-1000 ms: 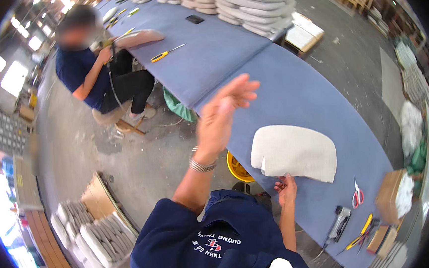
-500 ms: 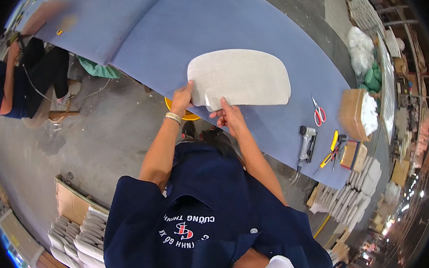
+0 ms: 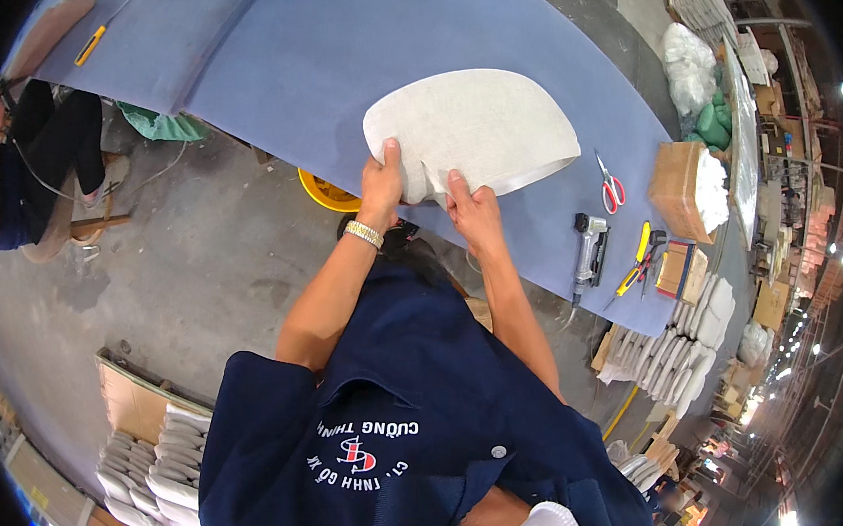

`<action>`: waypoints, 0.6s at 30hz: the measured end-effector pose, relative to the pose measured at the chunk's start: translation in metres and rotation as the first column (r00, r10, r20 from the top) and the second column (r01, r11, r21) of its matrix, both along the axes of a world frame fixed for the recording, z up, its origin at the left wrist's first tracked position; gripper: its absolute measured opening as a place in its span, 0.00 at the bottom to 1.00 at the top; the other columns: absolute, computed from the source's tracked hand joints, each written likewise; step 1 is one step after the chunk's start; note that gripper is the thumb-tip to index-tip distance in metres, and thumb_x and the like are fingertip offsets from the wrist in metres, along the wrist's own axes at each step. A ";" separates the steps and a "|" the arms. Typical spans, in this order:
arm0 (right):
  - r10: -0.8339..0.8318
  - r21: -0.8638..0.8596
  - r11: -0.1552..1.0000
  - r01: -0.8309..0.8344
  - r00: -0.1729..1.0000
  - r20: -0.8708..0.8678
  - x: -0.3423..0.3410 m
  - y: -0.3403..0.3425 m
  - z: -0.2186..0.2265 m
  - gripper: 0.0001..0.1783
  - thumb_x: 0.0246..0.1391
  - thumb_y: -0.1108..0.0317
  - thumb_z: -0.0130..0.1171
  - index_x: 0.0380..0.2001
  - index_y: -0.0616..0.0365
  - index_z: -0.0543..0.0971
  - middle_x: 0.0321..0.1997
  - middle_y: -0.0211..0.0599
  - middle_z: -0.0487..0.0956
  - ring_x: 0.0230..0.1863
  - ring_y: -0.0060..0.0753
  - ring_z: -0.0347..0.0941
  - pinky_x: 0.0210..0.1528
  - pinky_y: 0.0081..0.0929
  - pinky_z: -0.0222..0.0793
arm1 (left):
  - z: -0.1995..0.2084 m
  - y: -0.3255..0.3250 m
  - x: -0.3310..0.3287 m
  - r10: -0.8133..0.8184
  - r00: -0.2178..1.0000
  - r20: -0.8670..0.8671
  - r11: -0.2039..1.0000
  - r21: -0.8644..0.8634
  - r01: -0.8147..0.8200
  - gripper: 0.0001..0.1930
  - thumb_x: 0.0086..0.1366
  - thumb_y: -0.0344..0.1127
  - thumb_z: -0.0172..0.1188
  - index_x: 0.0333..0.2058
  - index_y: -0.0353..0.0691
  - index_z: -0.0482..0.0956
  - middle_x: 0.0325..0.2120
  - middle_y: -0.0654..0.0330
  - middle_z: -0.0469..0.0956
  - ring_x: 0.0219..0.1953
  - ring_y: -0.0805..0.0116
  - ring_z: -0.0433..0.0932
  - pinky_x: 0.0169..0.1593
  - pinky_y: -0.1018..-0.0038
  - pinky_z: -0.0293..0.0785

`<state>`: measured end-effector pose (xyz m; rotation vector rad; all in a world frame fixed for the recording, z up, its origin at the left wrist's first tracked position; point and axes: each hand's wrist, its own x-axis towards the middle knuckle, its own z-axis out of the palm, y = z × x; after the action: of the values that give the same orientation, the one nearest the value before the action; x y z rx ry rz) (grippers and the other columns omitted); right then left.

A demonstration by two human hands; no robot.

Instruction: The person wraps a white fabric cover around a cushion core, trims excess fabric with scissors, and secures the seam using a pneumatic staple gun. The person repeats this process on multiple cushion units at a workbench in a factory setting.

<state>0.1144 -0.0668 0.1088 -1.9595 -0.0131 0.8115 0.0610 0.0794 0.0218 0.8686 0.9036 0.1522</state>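
Observation:
A pale, off-white fabric-covered panel with rounded corners [image 3: 476, 127] is held above the blue-grey table [image 3: 302, 86], tilted, its near right edge lifted. My left hand [image 3: 381, 180] grips its near left corner, thumb on top and fingers hidden beneath. My right hand [image 3: 473, 209] pinches the near edge a little to the right, thumb on top. Between the two hands the covering looks loose or folded at the edge.
On the table's right lie red-handled scissors [image 3: 611, 183], a staple gun [image 3: 589, 253], a yellow cutter [image 3: 636, 260] and a small box [image 3: 676, 271]. Beyond stands a carton with white stuffing [image 3: 680, 191]. A yellow bucket [image 3: 329, 193] is under the table edge. Another person [image 3: 29, 173] sits at left.
The panel has tilted, its near right edge rising off the table. My right hand has closed on the near edge. The whole view has shifted slightly.

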 end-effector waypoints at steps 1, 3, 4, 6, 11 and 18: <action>0.036 -0.045 0.999 -0.031 0.994 0.106 0.003 -0.003 0.004 0.32 0.68 0.45 0.58 0.17 0.60 0.77 0.14 0.30 0.72 0.18 0.20 0.66 0.22 0.26 0.61 | 0.032 -0.006 -0.001 0.009 1.000 -0.002 0.992 -0.126 -0.009 0.39 0.77 0.61 0.46 0.64 0.24 0.63 0.56 0.43 0.77 0.51 0.51 0.83 0.43 0.53 0.86; 0.134 -0.142 0.985 -0.095 0.944 0.301 0.008 -0.004 0.017 0.34 0.69 0.45 0.57 0.15 0.60 0.76 0.12 0.30 0.71 0.18 0.21 0.66 0.23 0.27 0.61 | 0.058 -0.012 -0.002 0.040 0.999 0.011 0.951 -0.308 -0.035 0.36 0.78 0.59 0.45 0.64 0.26 0.64 0.56 0.44 0.77 0.49 0.51 0.84 0.41 0.54 0.88; 0.156 -0.161 0.981 -0.107 0.929 0.336 0.009 -0.003 0.025 0.34 0.69 0.45 0.57 0.15 0.61 0.76 0.12 0.30 0.71 0.18 0.21 0.66 0.23 0.27 0.61 | 0.060 -0.015 -0.002 0.056 0.998 0.027 0.928 -0.369 -0.042 0.35 0.78 0.59 0.44 0.63 0.27 0.65 0.56 0.44 0.77 0.49 0.50 0.84 0.40 0.56 0.88; 0.202 -0.194 0.972 -0.133 0.892 0.404 0.013 0.003 0.037 0.34 0.70 0.45 0.56 0.15 0.61 0.76 0.13 0.30 0.71 0.18 0.22 0.67 0.24 0.28 0.62 | 0.060 -0.019 -0.002 0.079 0.997 0.026 0.891 -0.451 -0.059 0.34 0.79 0.59 0.42 0.63 0.28 0.65 0.56 0.44 0.77 0.48 0.50 0.84 0.39 0.59 0.89; 0.252 -0.202 0.962 -0.181 0.872 0.420 0.019 0.011 0.025 0.34 0.71 0.45 0.55 0.17 0.62 0.77 0.14 0.31 0.73 0.20 0.23 0.69 0.26 0.28 0.64 | 0.043 -0.014 -0.009 0.061 0.997 0.044 0.848 -0.530 -0.028 0.35 0.78 0.60 0.44 0.63 0.29 0.66 0.57 0.44 0.76 0.52 0.50 0.82 0.45 0.58 0.86; 0.245 -0.179 0.967 -0.182 0.859 0.450 0.018 0.025 0.023 0.35 0.71 0.44 0.50 0.18 0.64 0.77 0.16 0.43 0.77 0.22 0.42 0.76 0.29 0.40 0.69 | 0.063 -0.020 -0.045 -0.306 0.951 0.038 0.453 0.884 0.111 0.29 0.70 0.40 0.64 0.65 0.34 0.70 0.67 0.45 0.70 0.72 0.45 0.64 0.72 0.56 0.61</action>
<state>0.1325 -0.0416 0.1319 -2.2669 -0.4876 0.4619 0.0155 0.0594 0.0845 1.9105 0.4643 0.5131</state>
